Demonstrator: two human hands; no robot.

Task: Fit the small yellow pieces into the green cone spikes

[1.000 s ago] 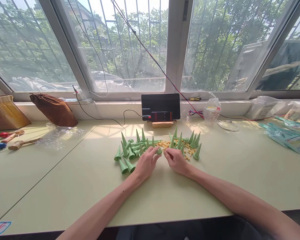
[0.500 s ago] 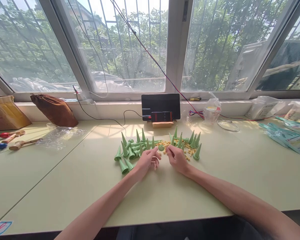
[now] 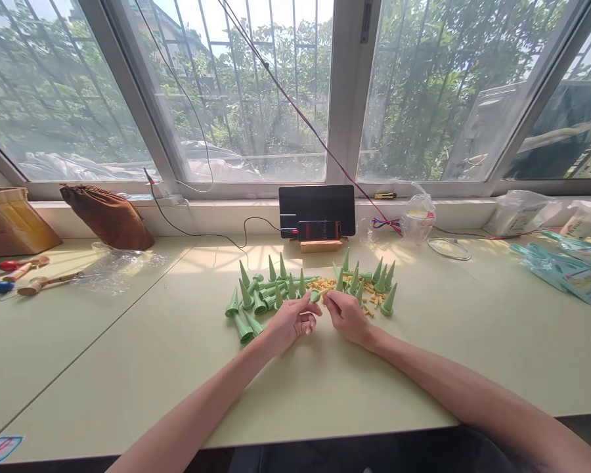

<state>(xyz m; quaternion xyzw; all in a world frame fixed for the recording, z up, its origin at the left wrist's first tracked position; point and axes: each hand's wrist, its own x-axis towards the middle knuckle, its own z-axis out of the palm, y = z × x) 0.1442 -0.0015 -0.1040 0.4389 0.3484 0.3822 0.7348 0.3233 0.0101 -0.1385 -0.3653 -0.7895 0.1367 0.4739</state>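
Note:
My left hand (image 3: 294,319) pinches a small green rounded plastic piece (image 3: 315,296) between thumb and forefinger, its other fingers loosely curled. Close beside that piece, my right hand (image 3: 345,314) is closed in a pinch; whatever is at its fingertips is too small or hidden to make out. Small yellow plastic pieces (image 3: 321,284) lie heaped just beyond both hands. Several green plastic cones (image 3: 389,301) stand upright around the heap, on the right and at the back. Left of my left hand, green hollow cones (image 3: 243,330) with ribbed rims lie on their sides.
Behind the pile, a phone (image 3: 319,230) leans before a black tablet (image 3: 316,197) on a small stand. A brown pouch (image 3: 109,217), clear plastic wrap (image 3: 121,268) and wooden toys (image 3: 29,274) lie left. Teal plastic pouches (image 3: 556,266) and a coiled cable (image 3: 449,248) lie right.
My right hand has shifted slightly left, closer to my left fingertips. The green piece in my left hand has tilted and dropped slightly.

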